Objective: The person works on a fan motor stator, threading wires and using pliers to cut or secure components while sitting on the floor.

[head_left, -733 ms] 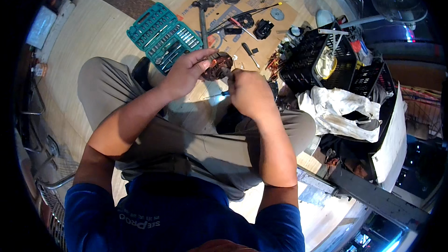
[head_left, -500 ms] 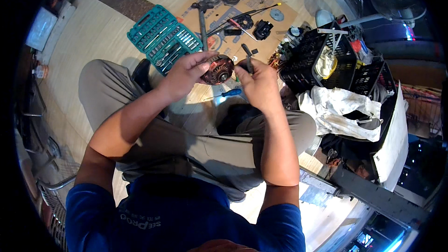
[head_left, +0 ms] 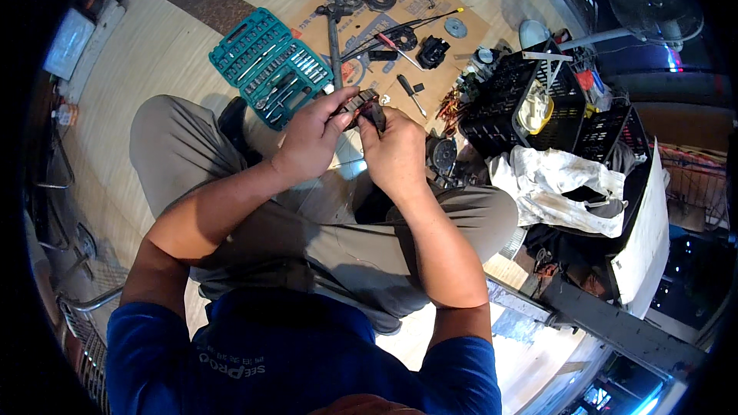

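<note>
Over our lap, we judge we are mid-way through working a small dark metal part [head_left: 360, 105] loose, and the next move calls for a steady pinch. Our left hand [head_left: 309, 138] curls closed round it, our right hand [head_left: 396, 150] nipping its edge. Beyond lie the teal socket set [head_left: 270, 67] and cardboard sheet [head_left: 461, 46].
</note>
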